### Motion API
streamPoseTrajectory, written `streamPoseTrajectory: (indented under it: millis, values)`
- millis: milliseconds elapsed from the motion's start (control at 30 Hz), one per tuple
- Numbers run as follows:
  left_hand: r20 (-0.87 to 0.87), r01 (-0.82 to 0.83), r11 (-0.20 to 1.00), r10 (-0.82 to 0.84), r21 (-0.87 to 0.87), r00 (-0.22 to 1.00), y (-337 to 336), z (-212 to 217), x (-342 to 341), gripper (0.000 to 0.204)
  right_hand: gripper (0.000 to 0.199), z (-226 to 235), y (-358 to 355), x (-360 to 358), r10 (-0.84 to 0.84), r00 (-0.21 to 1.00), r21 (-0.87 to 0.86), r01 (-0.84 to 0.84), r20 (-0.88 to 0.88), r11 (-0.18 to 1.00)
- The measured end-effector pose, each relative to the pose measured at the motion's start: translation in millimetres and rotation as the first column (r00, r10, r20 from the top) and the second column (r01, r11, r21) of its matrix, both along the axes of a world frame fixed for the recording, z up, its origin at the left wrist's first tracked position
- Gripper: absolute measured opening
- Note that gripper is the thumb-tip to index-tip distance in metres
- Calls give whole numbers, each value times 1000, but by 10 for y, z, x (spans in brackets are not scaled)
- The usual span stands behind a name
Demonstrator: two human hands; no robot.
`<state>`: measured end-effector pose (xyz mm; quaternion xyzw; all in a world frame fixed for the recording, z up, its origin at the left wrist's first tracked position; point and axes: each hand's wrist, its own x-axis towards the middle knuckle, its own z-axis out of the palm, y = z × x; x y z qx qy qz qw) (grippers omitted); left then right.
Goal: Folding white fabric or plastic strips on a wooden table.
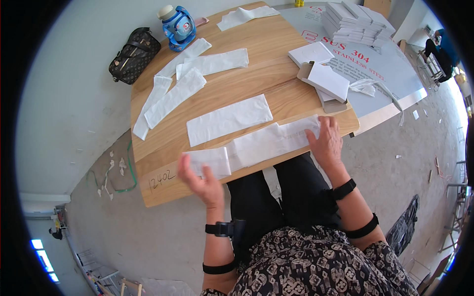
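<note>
Landmark: wooden table (276,81). Listed near to far.

Nearest, below the table's near edge: patterned top (316,266) and dark trousers (306,190) of the seated person.

Long white strip (264,145): lies along the table's near edge, with a doubled-looking section at its left end.

Left hand (201,182): over the strip's left end, near the table's near left corner; blurred, fingers and thumb spread, nothing seen grasped. Contact with the strip cannot be told.

Right hand (327,143): at the strip's right end, near the table's near right corner; thumb and fingers bent about that end. Whether it pinches or merely rests there, cannot tell.

Shorter white piece (229,120): flat, just in from the table's near edge, beyond the long strip.

Overlapping white pieces (175,98): left part of the table.

Open white box (328,81): right side of the table, touching another white box (311,53).

Grey panel (395,74): adjoins the table's right side, bearing stacked white boxes (355,24).

Dark handbag (136,56) and blue bottle (178,29): at the table's far left edge.

Crumpled white piece (247,17): table's far end.
</note>
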<state>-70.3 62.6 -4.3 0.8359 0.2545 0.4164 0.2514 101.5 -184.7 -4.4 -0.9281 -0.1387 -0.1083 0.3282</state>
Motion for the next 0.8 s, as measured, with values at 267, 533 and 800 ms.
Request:
streamPoseTrajectory:
  millis: [267,533,800]
  values:
    - [-594,550,835,-448,-12,668,-988,25,670,80,32,18,-153,148,-141,947,-190,88,-289,978]
    - [-678,603,798,-432,21,595,-987,-39,728,75,30,-18,-79,287,12,908,365,156,-418,918]
    - [88,324,490,-444,-809,892,-782,115,843,31,40,211,431,-221,465,885,411,-430,16,804]
